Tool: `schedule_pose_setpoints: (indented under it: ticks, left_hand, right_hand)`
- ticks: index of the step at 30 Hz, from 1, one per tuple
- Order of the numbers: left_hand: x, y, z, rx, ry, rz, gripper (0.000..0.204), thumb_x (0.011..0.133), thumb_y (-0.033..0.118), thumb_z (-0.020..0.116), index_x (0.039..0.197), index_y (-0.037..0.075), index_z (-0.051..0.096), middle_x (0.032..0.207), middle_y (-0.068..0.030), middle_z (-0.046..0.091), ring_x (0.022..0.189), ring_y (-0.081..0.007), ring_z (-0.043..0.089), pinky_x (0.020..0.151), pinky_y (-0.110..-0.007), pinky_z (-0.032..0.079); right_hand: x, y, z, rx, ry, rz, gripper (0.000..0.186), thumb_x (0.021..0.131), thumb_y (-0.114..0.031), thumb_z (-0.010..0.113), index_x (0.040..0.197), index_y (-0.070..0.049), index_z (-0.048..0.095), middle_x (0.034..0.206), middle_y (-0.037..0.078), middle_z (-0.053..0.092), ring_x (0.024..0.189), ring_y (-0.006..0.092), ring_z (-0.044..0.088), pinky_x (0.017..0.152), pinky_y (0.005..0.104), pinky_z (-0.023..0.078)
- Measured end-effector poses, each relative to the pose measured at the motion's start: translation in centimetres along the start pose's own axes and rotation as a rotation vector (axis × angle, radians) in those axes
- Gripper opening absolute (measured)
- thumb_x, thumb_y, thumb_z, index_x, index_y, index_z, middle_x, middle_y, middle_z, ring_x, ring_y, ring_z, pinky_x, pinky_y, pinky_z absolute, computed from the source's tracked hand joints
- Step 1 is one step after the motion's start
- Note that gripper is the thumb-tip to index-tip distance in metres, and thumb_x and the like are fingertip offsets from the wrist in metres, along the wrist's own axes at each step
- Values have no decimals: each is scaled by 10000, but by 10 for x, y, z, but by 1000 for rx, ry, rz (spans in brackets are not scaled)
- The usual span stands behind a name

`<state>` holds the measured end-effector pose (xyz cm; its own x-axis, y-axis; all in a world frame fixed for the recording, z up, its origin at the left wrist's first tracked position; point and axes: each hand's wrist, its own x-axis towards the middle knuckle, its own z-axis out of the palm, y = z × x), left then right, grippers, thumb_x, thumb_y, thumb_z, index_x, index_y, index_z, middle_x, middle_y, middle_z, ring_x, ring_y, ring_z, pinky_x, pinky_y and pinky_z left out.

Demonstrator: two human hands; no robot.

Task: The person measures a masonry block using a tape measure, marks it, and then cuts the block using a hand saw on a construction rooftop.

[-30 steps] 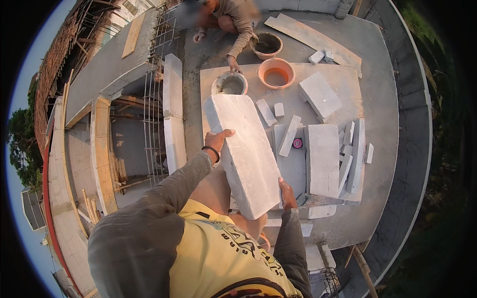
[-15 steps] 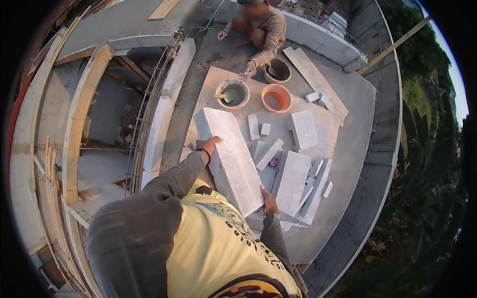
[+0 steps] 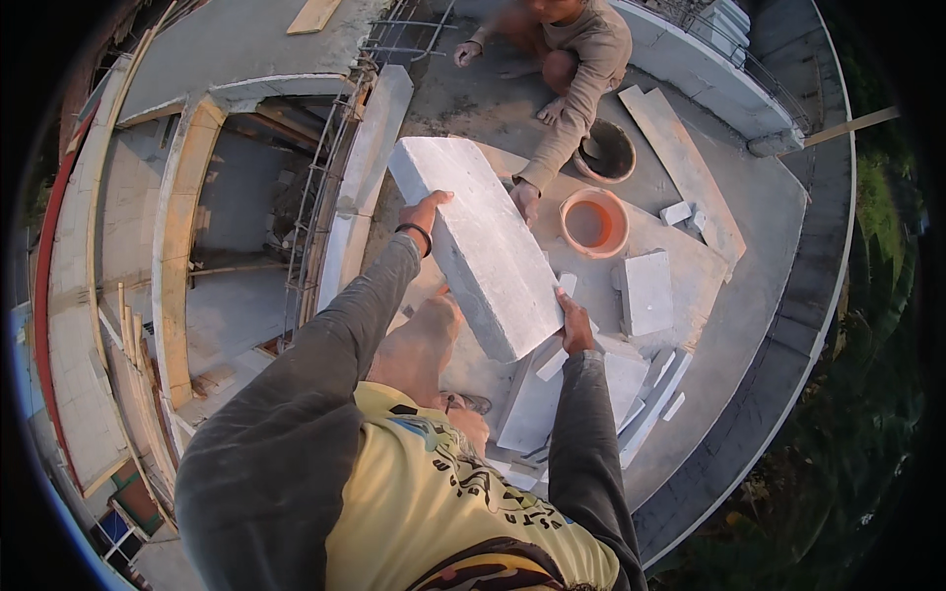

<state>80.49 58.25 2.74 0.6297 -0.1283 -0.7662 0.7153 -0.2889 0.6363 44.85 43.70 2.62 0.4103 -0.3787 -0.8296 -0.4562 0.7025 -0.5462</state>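
A long light-grey concrete block (image 3: 483,241) is held up in front of me, tilted, between both my hands. My left hand (image 3: 424,217) is closed on its left long side, with a black band at the wrist. At the near right end, my right hand (image 3: 574,321) grips the block's edge. Just past the block's far right side is a co-worker's hand (image 3: 526,200); I cannot tell whether it touches the block. More pale blocks (image 3: 532,406) and cut strips lie under and beside my right forearm.
A co-worker (image 3: 581,59) squats at the far side. An orange bucket (image 3: 594,224) and a dark-filled bucket (image 3: 606,153) stand beyond the block. A plank (image 3: 685,163) lies at right. A low block wall (image 3: 363,187) runs along the left, beside rebar and a sunken opening (image 3: 236,236).
The block has moved farther away and upward in my hands, now covering the bucket with the trowel. My bare leg has come into view, and the co-worker's arm reaches nearer the block.
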Motion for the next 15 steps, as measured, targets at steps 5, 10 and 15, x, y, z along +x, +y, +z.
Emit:
schedule_pose_setpoints:
  ticks: [5, 10, 15]
  left_hand:
    - [65, 47, 44, 20, -20, -1, 863, 625, 351, 867, 1281, -111, 549, 1216, -217, 621, 1041, -351, 626, 893, -457, 492]
    - [128, 78, 84, 56, 20, -30, 798, 655, 329, 863, 1269, -89, 572, 1232, -227, 630, 1040, -355, 651, 885, -459, 513]
    - [205, 109, 154, 186, 173, -69, 743, 700, 345, 838, 1268, -60, 579, 1224, -189, 651, 1055, -342, 657, 895, -426, 511]
  right_hand:
    - [69, -52, 10, 16, -6, 32, 667, 958, -495, 609, 1355, 37, 542, 1198, 197, 667, 1013, 287, 712, 804, 484, 616]
    - [112, -71, 29, 156, 33, -14, 619, 989, -489, 543, 1356, 9, 531, 1215, 177, 646, 1041, 286, 688, 863, 483, 588]
    - [156, -75, 24, 362, 121, -134, 692, 1022, -515, 466, 1465, 12, 398, 1316, 230, 585, 1155, 329, 630, 899, 472, 547]
